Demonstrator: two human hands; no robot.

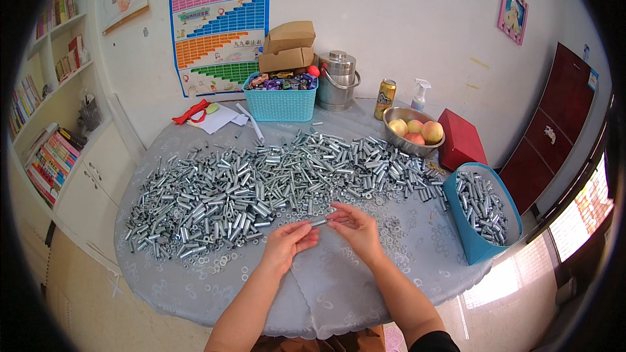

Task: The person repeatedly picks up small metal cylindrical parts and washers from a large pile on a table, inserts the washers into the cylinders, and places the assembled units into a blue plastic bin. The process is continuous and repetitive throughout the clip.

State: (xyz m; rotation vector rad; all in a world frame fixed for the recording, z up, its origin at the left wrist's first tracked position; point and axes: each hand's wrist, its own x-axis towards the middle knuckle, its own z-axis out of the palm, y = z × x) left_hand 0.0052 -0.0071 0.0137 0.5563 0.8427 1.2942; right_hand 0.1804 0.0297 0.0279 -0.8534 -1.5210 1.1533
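My left hand (pixel 287 248) and my right hand (pixel 357 229) meet over the near middle of the table, fingertips pinched. Between them lies a short silver metal sleeve (pixel 318 223), about level, its left end in my left fingers and its right end in my right fingers. Whether a bolt or washer sits on its right end is too small to tell. Just beyond my hands spreads a wide heap of loose metal sleeves (pixel 218 189), with thin bolts (pixel 293 173) in its middle. Flat washers (pixel 393 234) lie scattered to the right of my right hand.
At the right edge stands a blue bin (pixel 469 238) full of metal pieces. Behind it are a red box (pixel 462 140) and a steel bowl (pixel 417 148) of fruit. A can (pixel 385 99), a steel pot (pixel 336 81) and a turquoise basket (pixel 280 105) of toys line the back.
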